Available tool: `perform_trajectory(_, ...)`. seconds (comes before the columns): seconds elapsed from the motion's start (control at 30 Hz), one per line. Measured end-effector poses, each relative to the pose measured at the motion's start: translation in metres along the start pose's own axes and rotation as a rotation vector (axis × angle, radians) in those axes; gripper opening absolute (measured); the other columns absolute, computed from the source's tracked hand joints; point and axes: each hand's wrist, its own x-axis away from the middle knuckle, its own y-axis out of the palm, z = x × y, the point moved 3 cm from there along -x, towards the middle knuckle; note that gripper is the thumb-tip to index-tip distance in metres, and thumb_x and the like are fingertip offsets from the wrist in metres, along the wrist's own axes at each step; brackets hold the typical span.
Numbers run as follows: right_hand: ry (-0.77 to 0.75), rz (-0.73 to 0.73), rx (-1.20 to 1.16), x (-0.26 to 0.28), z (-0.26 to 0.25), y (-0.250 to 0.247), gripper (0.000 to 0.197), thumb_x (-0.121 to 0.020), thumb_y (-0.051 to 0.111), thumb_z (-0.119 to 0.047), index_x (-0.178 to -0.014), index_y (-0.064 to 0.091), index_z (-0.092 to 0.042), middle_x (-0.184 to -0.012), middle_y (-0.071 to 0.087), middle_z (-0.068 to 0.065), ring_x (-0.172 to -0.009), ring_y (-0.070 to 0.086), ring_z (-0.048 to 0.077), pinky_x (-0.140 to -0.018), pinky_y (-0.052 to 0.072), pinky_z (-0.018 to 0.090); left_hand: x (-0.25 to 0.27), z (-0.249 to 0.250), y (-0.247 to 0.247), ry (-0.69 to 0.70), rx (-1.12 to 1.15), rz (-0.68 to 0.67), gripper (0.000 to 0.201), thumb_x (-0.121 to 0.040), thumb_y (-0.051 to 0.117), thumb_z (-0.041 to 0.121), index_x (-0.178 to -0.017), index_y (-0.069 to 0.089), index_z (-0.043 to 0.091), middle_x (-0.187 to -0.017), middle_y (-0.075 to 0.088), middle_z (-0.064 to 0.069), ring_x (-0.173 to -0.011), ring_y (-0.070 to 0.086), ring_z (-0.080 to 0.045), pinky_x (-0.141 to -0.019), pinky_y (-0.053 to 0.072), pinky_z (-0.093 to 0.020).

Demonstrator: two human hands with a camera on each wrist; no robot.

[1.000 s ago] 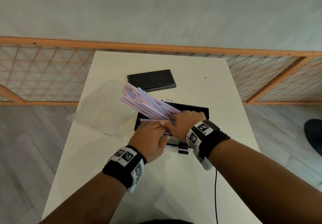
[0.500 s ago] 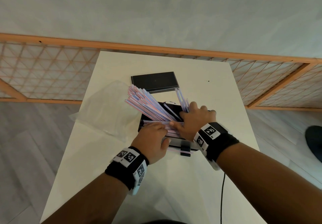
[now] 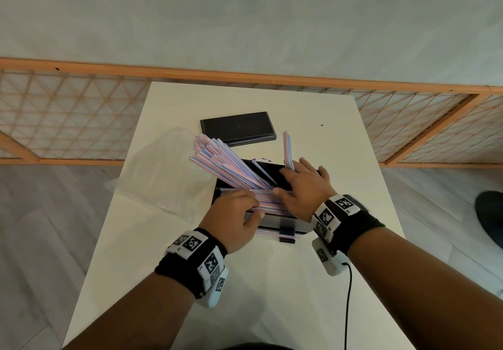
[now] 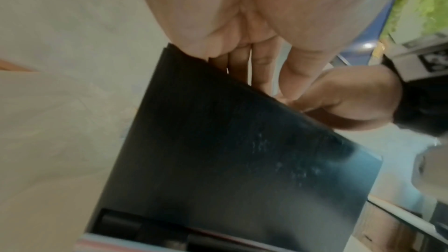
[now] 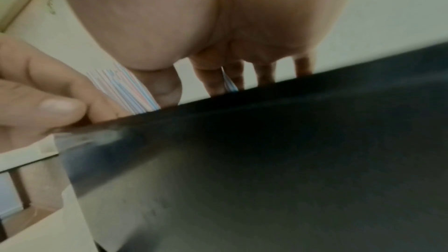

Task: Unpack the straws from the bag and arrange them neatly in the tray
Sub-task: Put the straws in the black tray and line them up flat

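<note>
Right hand (image 5: 206,18) fingers (image 5: 213,79) pinch straws (image 5: 229,82) above the black tray (image 5: 290,150).

We see both forearms reaching forward, black bands on the wrists. Left hand (image 3: 234,217) palm down, fingers curled, thumb tucked under. Right hand (image 3: 303,189) just beside it, fingers spread, a few straws (image 3: 288,151) pinched between them.

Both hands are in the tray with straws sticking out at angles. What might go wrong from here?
The big fan of straws leans out over the tray rim toward the bag; it may tip out. A few straws held upright between the right hand fingers could slip. Some lie outside the near wall by the left hand.
</note>
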Motion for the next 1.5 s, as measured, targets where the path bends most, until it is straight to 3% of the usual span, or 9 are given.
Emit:
perform_trajectory(0.13,-0.219,0.093,-0.162,0.009,-0.01,-0.012,0.045,-0.096,0.049,-0.029,-0.139,0.048,-0.014,-0.139,0.047,0.007,-0.129,0.044,0.03,-0.11,0.032,0.048,-0.001,0.014,-0.023,-0.108,0.223,0.181,0.03,-0.083,0.067,0.038,-0.098,0.076,0.014,-0.101,0.075,0.004,-0.096,0.068,-0.007,-0.086,0.054,-0.026)
perform_trajectory(0.27,-0.479,0.191,-0.198,0.02,-0.035,-0.017,0.034,-0.087,0.043,-0.014,-0.111,0.066,-0.009,-0.114,0.063,0.011,-0.097,0.062,0.034,-0.076,0.054,0.043,-0.011,0.036,-0.057,-0.168,0.675,0.354,0.067,-0.069,0.083,0.036,-0.125,0.05,0.023,-0.121,0.065,0.001,-0.108,0.069,-0.014,-0.093,0.055,-0.031)
perform_trajectory(0.4,-0.587,0.183,-0.097,0.022,-0.057,-0.014,0.032,-0.071,0.061,0.006,-0.098,0.069,-0.009,-0.097,0.066,0.009,-0.081,0.065,0.031,-0.06,0.054,0.036,-0.026,0.049,-0.074,-0.111,0.457,0.189,0.087,-0.071,0.089,0.014,-0.137,0.04,0.042,-0.125,0.063,0.007,-0.101,0.07,-0.003,-0.087,0.057,-0.022)
perform_trajectory(0.6,-0.526,0.143,-0.067,0.011,-0.059,-0.001,0.02,-0.069,0.061,0.005,-0.084,0.068,-0.006,-0.089,0.06,0.008,-0.075,0.061,0.032,-0.057,0.054,0.042,-0.024,0.034,-0.082,-0.271,0.179,0.197,0.017,-0.069,0.09,0.024,-0.068,0.075,0.029,-0.073,0.073,0.017,-0.071,0.068,-0.004,-0.069,0.051,-0.019)
perform_trajectory(0.87,-0.574,0.265,-0.175,0.016,-0.059,-0.006,0.019,-0.077,0.051,-0.009,-0.076,0.07,-0.006,-0.085,0.062,0.01,-0.072,0.06,0.032,-0.059,0.053,0.041,-0.022,0.027,-0.083,-0.327,0.28,0.216,0.017,-0.064,0.095,0.025,-0.065,0.077,0.028,-0.064,0.074,0.01,-0.061,0.071,-0.012,-0.07,0.062,-0.04)
perform_trajectory(1.03,-0.352,0.406,-0.521,0.015,-0.043,-0.027,0.024,-0.07,0.072,-0.014,-0.069,0.05,-0.021,-0.078,0.066,0.0,-0.066,0.061,0.023,-0.06,0.052,0.038,-0.024,0.027,-0.089,-0.371,0.469,0.306,0.016,-0.065,0.093,0.011,-0.067,0.079,0.019,-0.065,0.075,-0.003,-0.064,0.072,-0.033,-0.07,0.061,-0.052)
perform_trajectory(1.2,-0.089,0.205,-0.16,0.0,-0.029,-0.035,0.019,-0.084,0.06,-0.032,-0.098,0.048,-0.027,-0.08,0.066,0.001,-0.074,0.061,0.03,-0.062,0.045,0.031,-0.025,0.027,-0.089,-0.427,0.652,0.365,0.019,-0.068,0.088,0.001,-0.066,0.078,0.017,-0.068,0.074,-0.011,-0.061,0.07,-0.03,-0.074,0.061,-0.057)
perform_trajectory(1.37,-0.061,0.082,0.047,0.004,-0.036,-0.035,0.019,-0.089,0.049,-0.036,-0.086,0.06,-0.021,-0.077,0.057,0.002,-0.073,0.056,0.028,-0.062,0.038,0.027,-0.024,0.02,-0.082,-0.374,0.512,0.584,0.03,-0.067,0.084,0.022,-0.091,0.067,0.025,-0.085,0.071,0.004,-0.081,0.069,-0.015,-0.085,0.058,-0.041)
perform_trajectory(1.5,-0.064,0.083,0.098,0.005,-0.053,-0.026,0.021,-0.084,0.049,-0.04,-0.076,0.052,-0.021,-0.073,0.052,0.003,-0.067,0.053,0.028,-0.062,0.039,0.028,-0.027,0.021,-0.056,-0.386,0.442,0.397,0.014,-0.076,0.075,0.035,-0.072,0.07,0.023,-0.067,0.07,0.006,-0.066,0.071,-0.016,-0.068,0.061,-0.044)
